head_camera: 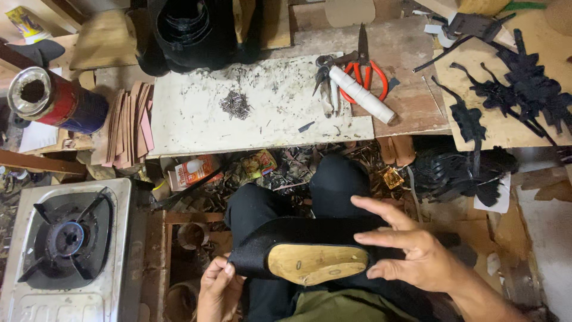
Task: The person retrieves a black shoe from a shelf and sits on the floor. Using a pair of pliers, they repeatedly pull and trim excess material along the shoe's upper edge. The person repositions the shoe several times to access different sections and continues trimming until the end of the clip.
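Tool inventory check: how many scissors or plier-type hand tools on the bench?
2. Red-handled scissors lie at the bench's back right, under a white roll; grey pliers lie just left of them, touching. Clutter may hide others.

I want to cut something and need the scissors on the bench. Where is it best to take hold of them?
Grip the orange-handled scissors by their handle loops, coming from the near side. The blades point away toward the back of the bench. A white roll lies across the loops, so it probably has to be lifted off first.
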